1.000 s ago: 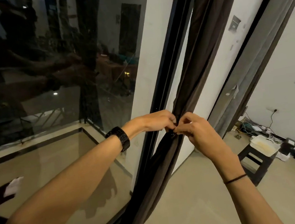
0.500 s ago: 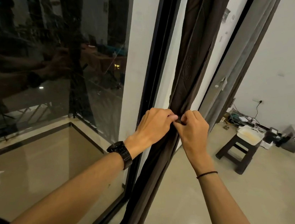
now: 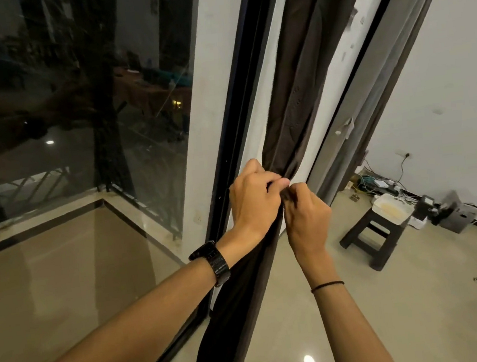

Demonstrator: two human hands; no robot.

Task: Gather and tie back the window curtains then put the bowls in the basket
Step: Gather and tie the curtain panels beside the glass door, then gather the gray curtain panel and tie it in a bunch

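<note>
Glass (image 3: 72, 111) on the far left is dark w/ reflections, balcony floor showing behind it. Next along I see a watch (image 3: 215, 261) on the left wrist. Then the left hand (image 3: 254, 200), fingers curled round the bunched curtain (image 3: 296, 98), thumb and forefinger nipping at the gather. Curtain hangs as one narrow dark-brown bundle beside the black window frame (image 3: 233, 121), pulled in tight where the hands meet and looser below. Right hand (image 3: 308, 220) sits just beside the left, touching it, fingertips pinching the same spot on the fabric. There's a thin black band (image 3: 326, 285) on that wrist. Can't tell if a tie or cord is between the fingers, too small and dark. Further right: low dark stool (image 3: 367, 223) w/ a pale tray (image 3: 390, 207) on it, cables (image 3: 381, 181) and boxes along the wall.

Progress, my read: gathering looks done for this curtain, and tying is the step in hand, not confirmed finished. Whether other curtains need doing, can't say from here. Bowls & basket aren't in view at all, so that whole half is left; approx. halfway at best.

Writing: none legible. No brand readable on watch, wall fittings or boxes.
</note>
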